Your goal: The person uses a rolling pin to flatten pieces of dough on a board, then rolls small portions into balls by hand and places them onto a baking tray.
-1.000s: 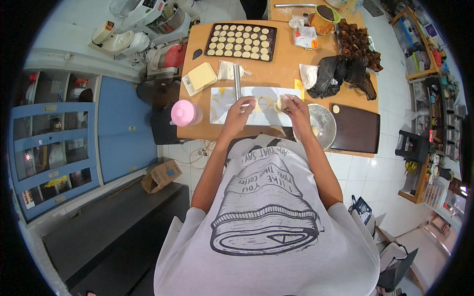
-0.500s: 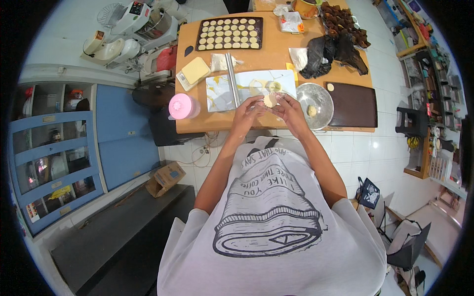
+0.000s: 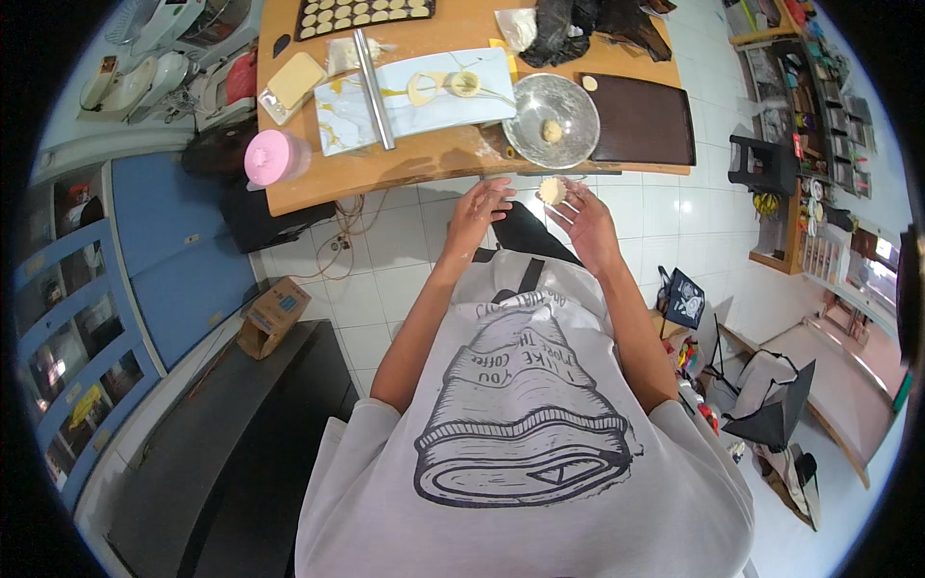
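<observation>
One right hand (image 3: pixel 590 223), partly open, holds a dough round (image 3: pixel 552 191) at its fingertips, on the near side of the bowl (image 3: pixel 578 106); the left hand (image 3: pixel 474 218), half open with fingers bent, is empty, near the bowl's lower left; inside the bowl lies a dough lump (image 3: pixel 551 132); left of the bowl, a metal rod (image 3: pixel 374 90) crosses a white board (image 3: pixel 434 117); right of it sits a dark tray (image 3: pixel 646 120).

The bare left hand (image 3: pixel 475 214) and bare right hand (image 3: pixel 590 223), over the white marbled rectangular board (image 3: pixel 443 109) a second ago, have drawn back off the brown wooden surface (image 3: pixel 424 160), and the pale, scallop-edged dough round (image 3: pixel 552 191), earlier between both, is now held by the right alone.
</observation>
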{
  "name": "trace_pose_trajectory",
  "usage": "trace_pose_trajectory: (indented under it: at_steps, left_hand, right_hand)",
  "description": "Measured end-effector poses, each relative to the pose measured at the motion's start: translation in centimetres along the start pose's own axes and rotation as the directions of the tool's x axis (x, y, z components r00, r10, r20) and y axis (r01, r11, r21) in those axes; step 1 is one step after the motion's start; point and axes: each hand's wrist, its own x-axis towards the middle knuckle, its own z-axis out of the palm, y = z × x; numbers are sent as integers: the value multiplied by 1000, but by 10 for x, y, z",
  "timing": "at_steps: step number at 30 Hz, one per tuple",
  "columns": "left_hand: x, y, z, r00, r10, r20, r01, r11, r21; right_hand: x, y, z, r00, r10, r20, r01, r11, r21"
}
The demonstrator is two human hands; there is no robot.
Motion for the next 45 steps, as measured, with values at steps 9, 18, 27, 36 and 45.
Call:
trace_pose_trajectory:
  at_steps: [9, 18, 27, 36, 45]
  left_hand:
    - [45, -12, 53, 999, -44, -10, 45, 997, 62]
    - [143, -27, 148, 996, -30, -79, 35, 997, 66]
    - [192, -40, 221, 967, -46, -250, 62, 997, 55]
    - [164, -46, 231, 867, -151, -475, 168, 986, -6]
    - [156, -44, 232, 851, -122, -510, 120, 992, -39]
  right_hand:
    - [20, -54, -83, 996, -25, -83, 34, 993, 115]
    - [128, -141, -212, 999, -47, 15, 47, 997, -53]
    - [284, -144, -321, 993, 109, -43, -117, 892, -436]
    - [370, -125, -261, 972, -231, 36, 163, 558, -813]
    - [355, -121, -241, 907, -414, 75, 257, 404, -878]
